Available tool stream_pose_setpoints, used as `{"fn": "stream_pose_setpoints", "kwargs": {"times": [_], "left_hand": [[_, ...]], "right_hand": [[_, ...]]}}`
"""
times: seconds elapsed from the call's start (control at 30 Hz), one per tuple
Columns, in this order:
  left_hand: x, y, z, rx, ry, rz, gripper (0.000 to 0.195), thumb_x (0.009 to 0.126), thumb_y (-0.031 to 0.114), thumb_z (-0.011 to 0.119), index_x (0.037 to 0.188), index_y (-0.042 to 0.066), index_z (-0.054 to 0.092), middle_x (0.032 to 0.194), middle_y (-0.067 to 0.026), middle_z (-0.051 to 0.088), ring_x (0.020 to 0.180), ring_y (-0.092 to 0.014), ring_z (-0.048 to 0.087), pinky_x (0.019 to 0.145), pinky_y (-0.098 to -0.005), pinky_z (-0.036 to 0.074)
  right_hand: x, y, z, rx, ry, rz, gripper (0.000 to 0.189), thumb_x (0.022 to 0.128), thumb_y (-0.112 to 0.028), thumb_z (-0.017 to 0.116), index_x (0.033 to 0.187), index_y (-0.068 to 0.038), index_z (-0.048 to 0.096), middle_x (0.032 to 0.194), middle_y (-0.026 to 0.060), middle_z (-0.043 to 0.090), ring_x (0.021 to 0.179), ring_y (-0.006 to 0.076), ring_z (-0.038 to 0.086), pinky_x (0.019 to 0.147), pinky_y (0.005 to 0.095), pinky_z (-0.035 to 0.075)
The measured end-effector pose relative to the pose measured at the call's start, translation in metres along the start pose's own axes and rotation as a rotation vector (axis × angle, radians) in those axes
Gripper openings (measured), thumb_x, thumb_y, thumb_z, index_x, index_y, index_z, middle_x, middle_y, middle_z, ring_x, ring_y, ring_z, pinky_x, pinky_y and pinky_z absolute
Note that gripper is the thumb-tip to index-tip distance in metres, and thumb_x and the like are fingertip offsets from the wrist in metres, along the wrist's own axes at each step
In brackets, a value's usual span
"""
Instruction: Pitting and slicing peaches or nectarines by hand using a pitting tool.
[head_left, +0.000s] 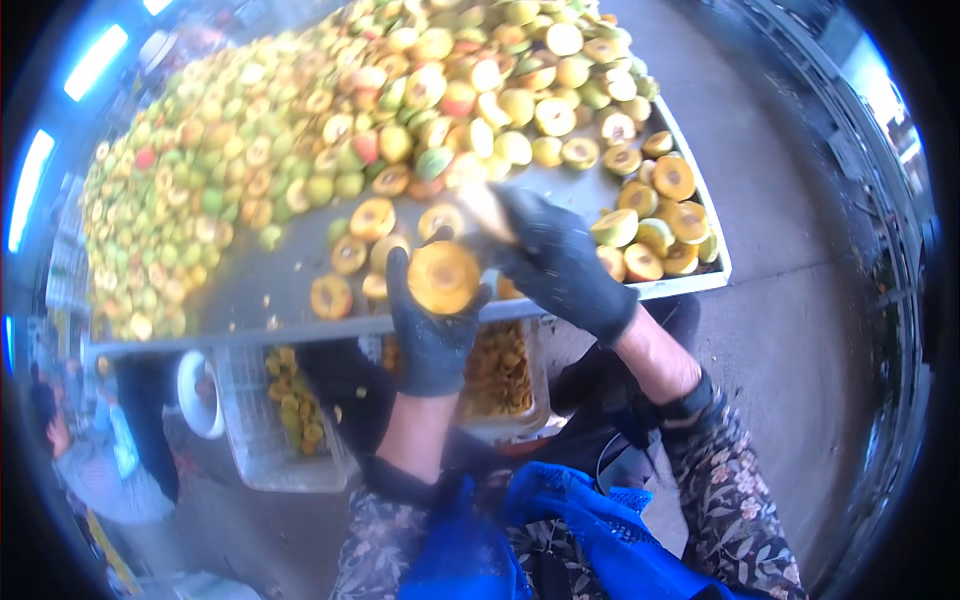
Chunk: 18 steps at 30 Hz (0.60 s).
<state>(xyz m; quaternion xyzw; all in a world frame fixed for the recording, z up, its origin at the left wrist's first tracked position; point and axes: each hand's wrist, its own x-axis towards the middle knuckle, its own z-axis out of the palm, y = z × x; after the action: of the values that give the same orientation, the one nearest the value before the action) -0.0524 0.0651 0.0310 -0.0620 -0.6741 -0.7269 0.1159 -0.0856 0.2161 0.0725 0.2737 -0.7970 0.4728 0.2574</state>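
My left hand (431, 345), in a dark glove, holds a peach half (444, 277) with its orange cut face up, just above the near edge of a metal-topped table (281, 289). Close by on the right is my right hand (562, 262), gloved alike and smeared by motion. Its fingers are curled around a pale blurred thing (484, 210) whose kind I cannot make out. Around my left hand lie several loose peach halves (373, 218), mostly cut side up. More halves (673, 178) are gathered in the table's right corner.
A large heap of peach halves (315, 127) covers the table's far side. Below the near edge are a crate of peach pieces (499, 367), a white plastic crate (289, 476) and a white bucket (196, 394). Another person (112, 472) is at the far left. Concrete floor (787, 322) lies right.
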Motion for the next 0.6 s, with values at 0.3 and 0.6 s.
{"fn": "stream_pose_setpoints", "kwargs": {"times": [0.3,0.6], "left_hand": [[-0.07,-0.008,-0.119,-0.666,0.288,-0.352,0.047,0.099,0.038,0.041,0.122,-0.002,0.049,0.106,-0.0141,0.06,0.097,-0.022,0.059,0.086,-0.0335,0.05],[-0.103,-0.035,-0.15,-0.369,0.523,-0.369,0.065,0.1,0.052,0.021,0.123,-0.001,0.05,0.106,-0.0121,0.059,0.096,-0.02,0.058,0.089,-0.0325,0.047]], "right_hand": [[-0.097,-0.083,0.092,0.113,-0.449,0.272,0.03,0.083,-0.012,0.064,0.107,-0.004,0.049,0.062,0.0188,0.059,0.059,0.039,0.061,0.052,0.0457,0.046],[-0.125,-0.092,0.166,-0.21,-0.827,0.185,0.033,0.081,-0.013,0.059,0.111,-0.002,0.049,0.073,0.0159,0.057,0.064,0.0319,0.063,0.051,0.0408,0.048]]}}
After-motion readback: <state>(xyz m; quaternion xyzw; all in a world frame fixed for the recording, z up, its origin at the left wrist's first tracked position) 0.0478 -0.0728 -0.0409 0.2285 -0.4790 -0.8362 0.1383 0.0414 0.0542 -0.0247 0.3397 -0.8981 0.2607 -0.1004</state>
